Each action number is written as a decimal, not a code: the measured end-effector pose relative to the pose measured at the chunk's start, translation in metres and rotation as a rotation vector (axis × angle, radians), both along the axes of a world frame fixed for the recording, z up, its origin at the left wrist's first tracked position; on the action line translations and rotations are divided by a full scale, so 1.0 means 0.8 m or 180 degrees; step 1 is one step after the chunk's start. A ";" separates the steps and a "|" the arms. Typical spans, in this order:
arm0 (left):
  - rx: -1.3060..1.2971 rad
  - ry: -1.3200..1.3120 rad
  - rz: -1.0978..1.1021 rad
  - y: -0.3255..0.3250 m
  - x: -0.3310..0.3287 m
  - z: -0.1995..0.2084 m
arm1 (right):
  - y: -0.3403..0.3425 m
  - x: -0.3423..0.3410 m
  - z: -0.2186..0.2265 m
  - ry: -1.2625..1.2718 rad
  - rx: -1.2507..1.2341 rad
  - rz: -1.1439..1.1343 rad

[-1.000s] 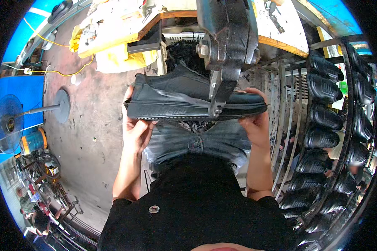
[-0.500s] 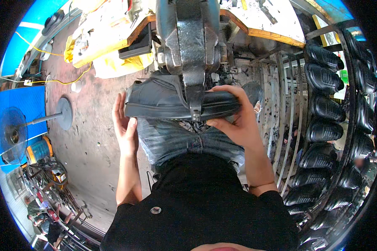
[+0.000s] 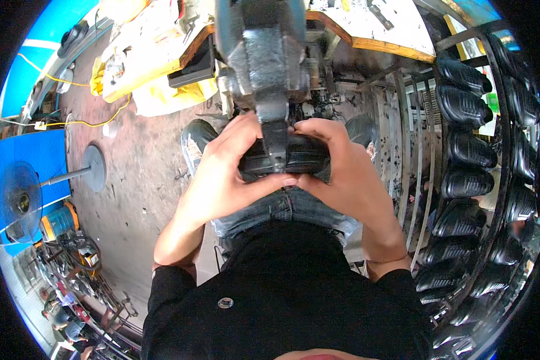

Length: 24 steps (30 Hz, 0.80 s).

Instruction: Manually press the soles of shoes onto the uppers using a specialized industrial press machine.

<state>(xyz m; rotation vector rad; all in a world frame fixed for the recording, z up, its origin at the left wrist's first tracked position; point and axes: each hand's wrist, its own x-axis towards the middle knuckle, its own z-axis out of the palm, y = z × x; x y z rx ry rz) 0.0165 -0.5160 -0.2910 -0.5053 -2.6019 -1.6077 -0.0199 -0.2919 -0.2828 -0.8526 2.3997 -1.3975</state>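
Both hands — left hand point(image 3: 222, 174) and right hand point(image 3: 342, 174) — clamp a black rubber-soled shoe point(image 3: 288, 161) from either side, apparently steadying it under the grey metal press head point(image 3: 264, 66) just above.

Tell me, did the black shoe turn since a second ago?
Yes. The black shoe lay sideways under the grey machine head before; now its end points at the person, gripped by the left hand and right hand.

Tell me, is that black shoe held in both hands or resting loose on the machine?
Held. The left hand and right hand wrap the black shoe from both sides, under the grey machine head.
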 end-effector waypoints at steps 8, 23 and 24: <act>0.1845 -0.1002 0.0280 0.008 0.024 -0.030 | 0.011 -0.010 -0.019 -0.0072 -0.0064 0.0377; 0.3740 -0.0880 0.0130 0.047 0.028 -0.094 | 0.145 0.015 -0.223 -0.1769 -0.1139 -0.0692; 0.3728 -0.0871 0.0141 0.049 0.030 -0.093 | 0.157 0.006 -0.202 -0.1500 -0.0955 -0.0781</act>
